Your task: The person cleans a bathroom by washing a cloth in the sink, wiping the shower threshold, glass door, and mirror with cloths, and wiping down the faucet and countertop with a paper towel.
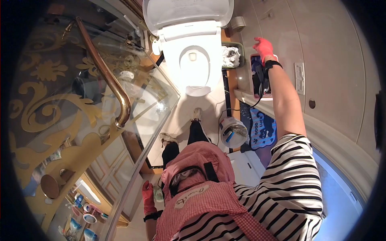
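Narrow room around the toilet (173,52)

A gold-patterned glass panel (60,108) edges the space left of the toilet. Pale floor (213,102) lies open in a narrow strip before it. Right of the toilet are a dark-filled box (263,97) and, nearer the person, 1 bucket (240,141). Of 2 pink-gloved hands, the right hand (263,47) is at the box's far edge, its grip impossible to tell; the left hand (148,197), well before the toilet, is loose, nothing visible in it.

A pink-gloved right hand (263,48) was stretched out near a pink-rimmed rectangular container (257,96), a pink-gloved left hand (148,197) hung beside a red-checked fabric apron (197,154), a glossy white toilet (173,60) stood ahead, its lid (187,9) raised
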`<state>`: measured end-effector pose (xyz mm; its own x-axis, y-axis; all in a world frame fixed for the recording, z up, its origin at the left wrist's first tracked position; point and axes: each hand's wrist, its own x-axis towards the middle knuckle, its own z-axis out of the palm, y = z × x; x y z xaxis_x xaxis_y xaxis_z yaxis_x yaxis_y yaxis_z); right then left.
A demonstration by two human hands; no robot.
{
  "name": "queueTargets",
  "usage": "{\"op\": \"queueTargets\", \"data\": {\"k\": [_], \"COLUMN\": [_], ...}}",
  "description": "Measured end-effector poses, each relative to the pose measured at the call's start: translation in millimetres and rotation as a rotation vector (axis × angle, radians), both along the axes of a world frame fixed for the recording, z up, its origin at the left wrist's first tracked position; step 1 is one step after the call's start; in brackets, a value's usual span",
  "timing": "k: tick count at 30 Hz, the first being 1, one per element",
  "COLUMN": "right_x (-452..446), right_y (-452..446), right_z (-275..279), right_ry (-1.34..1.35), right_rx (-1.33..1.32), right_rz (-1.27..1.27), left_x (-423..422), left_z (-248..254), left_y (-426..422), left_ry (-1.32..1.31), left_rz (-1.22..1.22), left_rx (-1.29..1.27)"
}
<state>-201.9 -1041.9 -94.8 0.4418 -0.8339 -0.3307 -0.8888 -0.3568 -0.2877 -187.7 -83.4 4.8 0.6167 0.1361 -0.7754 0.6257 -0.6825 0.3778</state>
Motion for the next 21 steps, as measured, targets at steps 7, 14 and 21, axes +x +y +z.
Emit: {"op": "queueTargets", "data": {"k": [7, 14, 21], "right_x": [3, -15, -64], "right_y": [61, 124, 270], "right_z": [50, 61, 48], "right_ry": [-0.102, -0.366, -0.36], "right_rx": [-0.292, -0.193, 0.092], "right_rz": [0.148, -0.072, -0.27], "left_x": [21, 81, 150], "left_z": [-15, -46, -93], "left_y": [1, -44, -45], "left_ry": [-0.036, -0.011, -0.102], "left_rz": [-0.655, -0.264, -0.466], "left_rx": [0.223, -0.113, -0.23]}}
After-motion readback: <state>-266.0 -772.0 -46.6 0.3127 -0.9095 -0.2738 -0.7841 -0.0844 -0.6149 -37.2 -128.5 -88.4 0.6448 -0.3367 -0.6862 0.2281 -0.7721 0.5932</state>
